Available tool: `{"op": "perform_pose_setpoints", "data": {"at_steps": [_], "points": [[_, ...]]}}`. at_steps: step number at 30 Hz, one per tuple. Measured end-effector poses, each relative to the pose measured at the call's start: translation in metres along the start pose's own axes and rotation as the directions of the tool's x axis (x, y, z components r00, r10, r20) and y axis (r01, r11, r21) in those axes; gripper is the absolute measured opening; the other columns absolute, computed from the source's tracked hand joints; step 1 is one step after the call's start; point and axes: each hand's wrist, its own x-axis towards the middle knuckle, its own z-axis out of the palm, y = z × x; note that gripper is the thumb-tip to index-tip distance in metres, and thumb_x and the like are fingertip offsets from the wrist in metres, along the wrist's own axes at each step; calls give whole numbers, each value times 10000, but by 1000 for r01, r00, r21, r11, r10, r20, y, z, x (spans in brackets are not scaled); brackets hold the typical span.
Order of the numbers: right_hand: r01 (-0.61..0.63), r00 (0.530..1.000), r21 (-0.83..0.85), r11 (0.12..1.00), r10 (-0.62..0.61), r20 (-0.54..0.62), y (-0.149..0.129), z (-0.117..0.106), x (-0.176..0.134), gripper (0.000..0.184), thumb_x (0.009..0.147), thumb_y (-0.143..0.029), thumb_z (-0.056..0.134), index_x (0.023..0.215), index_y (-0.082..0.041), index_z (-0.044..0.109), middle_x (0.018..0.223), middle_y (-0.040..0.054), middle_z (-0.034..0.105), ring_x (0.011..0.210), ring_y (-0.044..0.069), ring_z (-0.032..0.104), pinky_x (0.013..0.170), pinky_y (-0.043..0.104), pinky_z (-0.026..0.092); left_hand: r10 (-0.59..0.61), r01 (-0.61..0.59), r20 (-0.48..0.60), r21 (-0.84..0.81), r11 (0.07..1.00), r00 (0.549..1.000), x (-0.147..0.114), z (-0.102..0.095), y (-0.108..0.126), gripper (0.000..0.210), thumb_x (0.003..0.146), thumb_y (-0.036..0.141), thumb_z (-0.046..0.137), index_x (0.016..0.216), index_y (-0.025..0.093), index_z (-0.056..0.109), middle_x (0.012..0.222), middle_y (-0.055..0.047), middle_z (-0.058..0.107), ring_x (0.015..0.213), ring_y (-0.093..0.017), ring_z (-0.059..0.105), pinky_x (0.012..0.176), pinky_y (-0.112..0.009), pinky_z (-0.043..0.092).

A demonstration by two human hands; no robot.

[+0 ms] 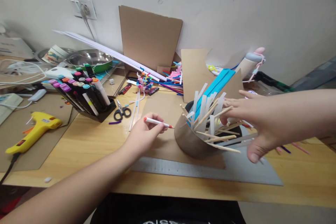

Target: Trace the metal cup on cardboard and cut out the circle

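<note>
My left hand (147, 131) pinches a slim white pen (157, 122) with red ends, its tip close to the left side of a round dark container (187, 136). Wooden sticks (222, 136), translucent glue sticks (202, 110) and flat blue strips (216, 85) stick out of that container at various angles. Over its right side my right hand (246, 119) is spread, thumb apart from the fingers. Some of its fingertips are behind the sticks, so whether they touch any cannot be told. Beneath the container lies a sheet of cardboard (160, 147) on a grey mat (252, 175).
Left stand a black marker holder (105, 113) and black scissors (122, 112). A yellow glue gun (34, 131) lies on cardboard at far left. Cardboard panels (151, 38), white strips (112, 54) and pipe cleaners (175, 73) are at the back, near a metal bowl (89, 59).
</note>
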Motion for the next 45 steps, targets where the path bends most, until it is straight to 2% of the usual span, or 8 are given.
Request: {"op": "perform_pose_setpoints", "data": {"at_steps": [3,10,13,17,23,29,35,45], "points": [[-14,993,-32,999,18,120,-10,3,4,634,623,-737,606,1059,-282,668,1200,103,586,1150,435,469,876,582,437,-55,54,-18,-63,997,998,8,1,0,99,823,200,600,872,128,553,815,-69,688,752,-142,658,766,-290,504],[143,982,-168,975,-161,-101,-15,25,20,520,722,-728,533,891,-278,732,1116,116,664,1170,411,477,1006,640,257,-56,54,-35,-63,997,998,43,9,-9,43,857,109,537,823,134,541,807,-69,681,749,-131,656,765,-284,505],[104,984,-175,979,-127,-124,-8,33,24,478,744,-712,514,871,-313,744,1144,106,665,1154,414,497,962,652,293,-62,61,-25,-47,997,998,56,13,-10,83,862,95,518,792,134,540,769,-67,674,713,-132,649,743,-287,507],[87,960,-169,982,-128,-247,-3,38,26,518,684,-732,551,1014,-363,706,1244,88,618,1131,401,522,944,630,358,-68,68,6,-27,997,998,64,18,-9,110,851,70,509,768,138,533,735,-61,671,669,-123,634,726,-282,504],[134,954,-133,982,-164,-252,-9,37,32,489,642,-753,565,969,-418,708,1190,61,657,1127,400,545,948,631,395,-42,40,64,29,999,997,67,16,-11,84,858,92,494,798,137,532,796,-85,693,721,-130,649,745,-282,506],[196,918,-202,959,-252,-306,-10,39,30,377,719,-746,498,841,-458,708,1026,37,713,970,344,631,816,577,482,51,-73,121,178,981,991,62,10,-14,73,837,163,548,854,144,617,878,-67,712,835,-162,659,808,-297,487],[208,883,-189,960,-267,-387,-1,49,33,557,638,-796,536,1027,-428,691,1105,62,699,1034,374,612,850,602,466,82,-158,220,358,920,972,51,7,-15,141,845,213,575,911,163,689,912,-59,723,837,-171,652,779,-294,480],[167,936,-113,979,-194,-294,-4,43,29,535,658,-711,602,1037,-348,708,1196,99,655,1126,389,554,949,595,368,127,-274,284,571,774,950,8,3,-17,211,863,244,528,995,193,684,950,-90,709,883,-236,642,786,-383,490]]}}
